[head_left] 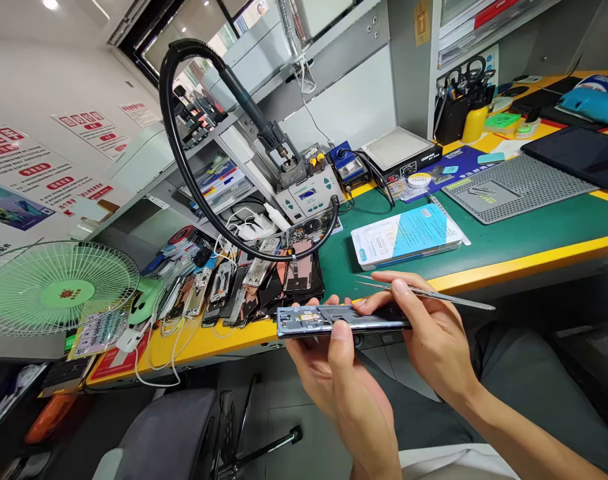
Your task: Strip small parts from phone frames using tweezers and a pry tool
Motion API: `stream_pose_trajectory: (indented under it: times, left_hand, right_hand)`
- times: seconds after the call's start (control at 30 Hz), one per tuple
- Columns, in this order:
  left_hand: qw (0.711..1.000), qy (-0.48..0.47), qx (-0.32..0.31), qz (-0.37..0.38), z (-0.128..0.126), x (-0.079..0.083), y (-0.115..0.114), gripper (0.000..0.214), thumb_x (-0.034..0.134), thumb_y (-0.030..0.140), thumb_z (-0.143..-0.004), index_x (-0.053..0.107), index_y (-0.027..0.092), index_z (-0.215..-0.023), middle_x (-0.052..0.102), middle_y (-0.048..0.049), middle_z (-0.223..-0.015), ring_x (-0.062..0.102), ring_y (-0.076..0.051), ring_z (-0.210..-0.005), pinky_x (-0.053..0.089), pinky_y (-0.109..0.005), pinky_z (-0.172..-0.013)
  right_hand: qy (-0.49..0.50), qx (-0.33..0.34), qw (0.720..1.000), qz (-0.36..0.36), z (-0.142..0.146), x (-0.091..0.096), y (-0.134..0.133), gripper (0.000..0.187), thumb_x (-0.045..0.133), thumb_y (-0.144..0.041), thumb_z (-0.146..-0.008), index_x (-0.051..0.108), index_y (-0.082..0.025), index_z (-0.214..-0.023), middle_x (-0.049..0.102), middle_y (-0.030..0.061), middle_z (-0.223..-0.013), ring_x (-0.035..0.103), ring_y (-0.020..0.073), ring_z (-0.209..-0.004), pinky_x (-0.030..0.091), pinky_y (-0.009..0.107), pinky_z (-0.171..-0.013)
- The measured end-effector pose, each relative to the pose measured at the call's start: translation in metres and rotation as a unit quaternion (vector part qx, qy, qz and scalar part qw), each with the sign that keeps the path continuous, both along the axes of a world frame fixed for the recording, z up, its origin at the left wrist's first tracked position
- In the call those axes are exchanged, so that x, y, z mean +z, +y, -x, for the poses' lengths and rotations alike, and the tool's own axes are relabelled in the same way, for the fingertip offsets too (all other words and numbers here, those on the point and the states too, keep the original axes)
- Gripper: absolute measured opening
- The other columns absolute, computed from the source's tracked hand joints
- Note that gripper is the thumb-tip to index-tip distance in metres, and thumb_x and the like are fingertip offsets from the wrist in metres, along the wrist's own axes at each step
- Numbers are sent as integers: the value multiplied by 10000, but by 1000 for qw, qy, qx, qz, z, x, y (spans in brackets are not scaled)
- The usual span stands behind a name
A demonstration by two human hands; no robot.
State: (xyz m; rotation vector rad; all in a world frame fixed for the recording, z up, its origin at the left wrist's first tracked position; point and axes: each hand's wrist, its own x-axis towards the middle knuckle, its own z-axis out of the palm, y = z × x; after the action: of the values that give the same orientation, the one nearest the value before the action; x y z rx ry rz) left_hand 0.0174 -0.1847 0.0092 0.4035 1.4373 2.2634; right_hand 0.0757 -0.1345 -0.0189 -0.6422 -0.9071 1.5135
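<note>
My left hand (334, 373) grips an opened phone body (334, 320) from below, thumb on its near edge, holding it level over my lap. My right hand (427, 333) steadies the phone's right end and pinches metal tweezers (424, 292), whose tips point left above the phone. Both hands hover just in front of the yellow edge of the green bench mat (509, 227).
A row of dismantled phones (244, 287) lies on the bench left of my hands. Behind stand a soldering station (309, 193) with a black hose (179, 153), a blue-white box (407, 237), a grey mat (514, 187) and a tablet (579, 157). A green fan (54, 287) is at left.
</note>
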Motion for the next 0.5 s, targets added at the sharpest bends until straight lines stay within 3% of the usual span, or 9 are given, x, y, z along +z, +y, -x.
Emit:
stream_pose_trajectory:
  times: [0.13,0.23,0.4,0.5]
  left_hand:
    - [1000,-19,2,-22,0,-4,-1,416,784,303,-793,671,255,-1191,681,-50,-1184,707,-238,-1064,619,-343,-894]
    - [998,-31,-26,-47,0,-6,-5,461,816,310,-770,693,266,-1213,702,-55,-1250,704,-281,-1149,618,-368,-949]
    - [977,12,-167,-132,17,-11,-16,629,821,286,-737,648,329,-1340,648,-41,-1423,607,-384,-1312,553,-503,-1079]
    - [954,70,-246,-154,33,-16,-22,695,781,289,-778,565,340,-1436,561,-34,-1525,496,-404,-1415,493,-534,-1144]
  right_hand:
    - [-13,-3,1000,-9,-1,-1,-2,249,540,-416,-1042,688,-238,-1134,789,1,-761,776,197,-846,597,342,-904]
    - [-30,-43,997,-61,-3,-2,-4,240,499,-346,-1063,699,-235,-1139,794,12,-777,778,214,-863,597,383,-915]
    - [-21,-135,975,-176,-11,-1,-8,259,503,-274,-1039,713,-265,-1190,810,26,-836,775,260,-920,566,467,-978]
    - [-39,-177,941,-287,-17,1,-5,317,491,-243,-1020,703,-282,-1253,819,32,-874,776,302,-928,502,576,-1045]
